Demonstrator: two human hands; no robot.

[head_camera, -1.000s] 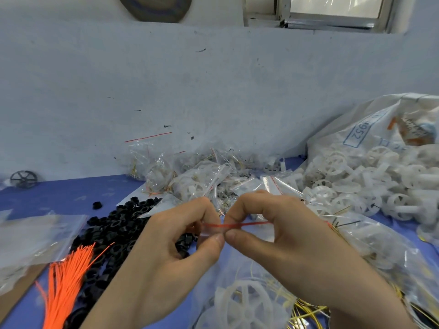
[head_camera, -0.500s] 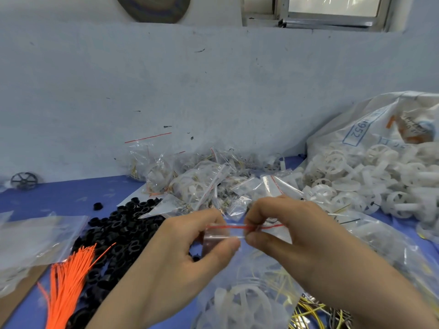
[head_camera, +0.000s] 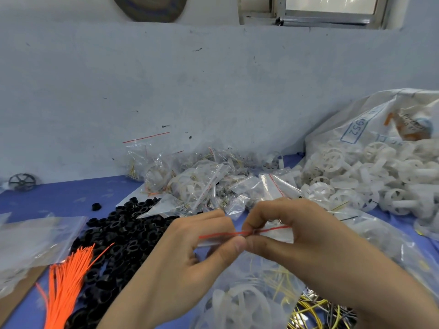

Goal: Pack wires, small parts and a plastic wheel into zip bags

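A scuffed grey wall backs my blue counter (head_camera: 71, 198). At nine o'clock lies a stack of empty zip bags (head_camera: 35, 236), then orange wires (head_camera: 64, 281) fanned across a heap of black parts (head_camera: 123, 231). At centre my left hand (head_camera: 190, 255) and right hand (head_camera: 292, 236) meet, thumb and forefinger of each pinching the red seal strip of a zip bag (head_camera: 251, 288) that hangs below them with a white plastic wheel (head_camera: 240, 302) and yellow wires inside. Packed bags (head_camera: 202, 179) are piled at twelve o'clock; loose white wheels (head_camera: 370, 179) spill from a sack at two o'clock.
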